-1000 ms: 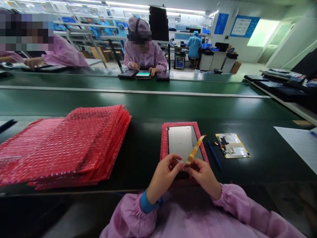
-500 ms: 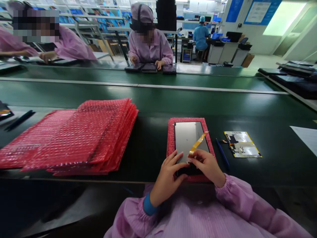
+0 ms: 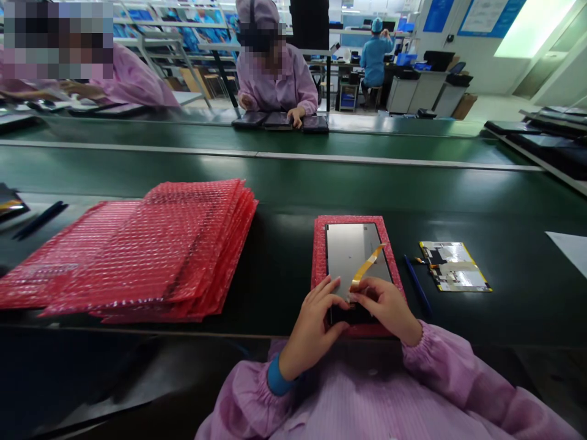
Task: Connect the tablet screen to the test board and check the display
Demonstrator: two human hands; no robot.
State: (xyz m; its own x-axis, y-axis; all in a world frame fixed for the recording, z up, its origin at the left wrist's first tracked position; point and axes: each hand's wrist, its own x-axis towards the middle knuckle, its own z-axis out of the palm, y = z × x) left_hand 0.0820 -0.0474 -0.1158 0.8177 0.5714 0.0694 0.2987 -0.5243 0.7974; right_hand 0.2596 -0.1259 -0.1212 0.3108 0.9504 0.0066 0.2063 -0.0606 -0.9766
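A silver-backed display panel (image 3: 351,250) lies on a red bubble-wrap bag (image 3: 320,244), close to the bench's front edge. From its lower part an orange flex cable (image 3: 368,266) rises at a slant. My right hand (image 3: 385,305) pinches the cable's lower end between thumb and fingers. My left hand (image 3: 316,318) rests on the panel's lower left with fingers spread, the index fingertip near the cable's base. What lies right under the fingertips is hidden. A blue pen-like tool (image 3: 417,285) and a flat circuit-like part with yellow edges (image 3: 456,267) lie right of the bag.
Red bubble-wrap bags (image 3: 183,244) are stacked at left, with dark pen-like tools (image 3: 41,220) beyond. A white sheet (image 3: 568,253) lies at right. Across the green belt (image 3: 284,183), a co-worker (image 3: 275,73) handles dark flat devices. Dark panels (image 3: 545,143) are piled at far right.
The view has shifted slightly. Both my hands keep almost the same place on the panel and cable.
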